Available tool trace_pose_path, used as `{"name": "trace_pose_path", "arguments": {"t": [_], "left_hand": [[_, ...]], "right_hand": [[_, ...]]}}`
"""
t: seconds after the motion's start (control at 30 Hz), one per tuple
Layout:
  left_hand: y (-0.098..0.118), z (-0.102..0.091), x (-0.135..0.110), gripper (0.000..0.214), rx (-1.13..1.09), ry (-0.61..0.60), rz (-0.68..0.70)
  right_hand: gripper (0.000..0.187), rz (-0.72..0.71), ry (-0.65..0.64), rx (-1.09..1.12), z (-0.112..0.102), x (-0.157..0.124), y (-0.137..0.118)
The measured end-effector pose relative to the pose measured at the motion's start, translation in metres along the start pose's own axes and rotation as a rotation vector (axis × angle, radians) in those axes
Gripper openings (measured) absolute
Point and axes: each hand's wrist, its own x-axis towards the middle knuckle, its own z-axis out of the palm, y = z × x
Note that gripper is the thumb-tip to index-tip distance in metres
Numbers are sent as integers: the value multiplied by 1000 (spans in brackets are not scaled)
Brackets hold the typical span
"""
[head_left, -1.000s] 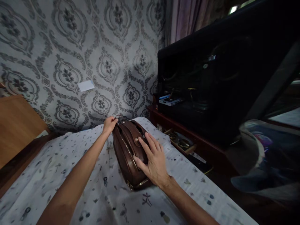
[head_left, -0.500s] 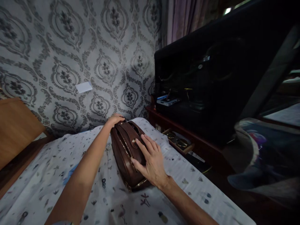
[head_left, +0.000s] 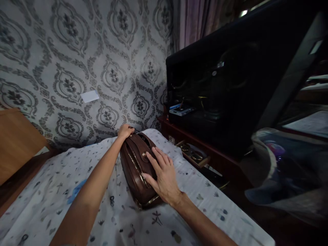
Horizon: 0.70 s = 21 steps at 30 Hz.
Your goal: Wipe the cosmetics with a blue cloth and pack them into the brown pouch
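Observation:
A brown leather bag [head_left: 137, 164] with gold zippers and a snap-button strap lies on the white patterned bed sheet [head_left: 115, 225]. At its far end, my left hand [head_left: 125, 131] is closed around the bag's edge or handle, its fingertips partly hidden. My right hand [head_left: 164, 174] rests on the bag's right side near the snap, fingers stretched out and thumb apart. One zipped section along the top looks partly open.
Right of the bed, a drawer [head_left: 192, 153] with eyeglasses stands pulled out below a large black screen [head_left: 230, 85]. A transparent plastic bag [head_left: 279, 171] is at the far right. A wooden headboard-like panel [head_left: 20, 143] is at left, and patterned wallpaper [head_left: 112, 75] behind.
The view has shifted slightly. Both hands stay in nearly the same places on the bag, with no clear movement of the bag on the bed.

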Motion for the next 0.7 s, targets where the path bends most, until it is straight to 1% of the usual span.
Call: {"name": "trace_pose_path", "arguments": {"t": [0.13,0.27,0.4,0.5,0.6,0.7], "left_hand": [[3,1,-5,34,19,49,2],[4,0,-8,34,2,95,27],[5,-2,-12,32,-40,124,92],[5,-4,-16,25,-87,142,166],[6,-8,-20,21,-137,136,240],[3,-14,-23,18,-182,86,275]], "right_hand": [[55,10,-13,-13,0,0,-1],[46,24,-21,-21,0,1,-1],[41,38,-30,-11,0,2,-3],[40,53,-31,-15,0,1,-4],[42,67,-27,-28,1,1,-3],[43,66,-14,-29,1,-1,-2]]}}
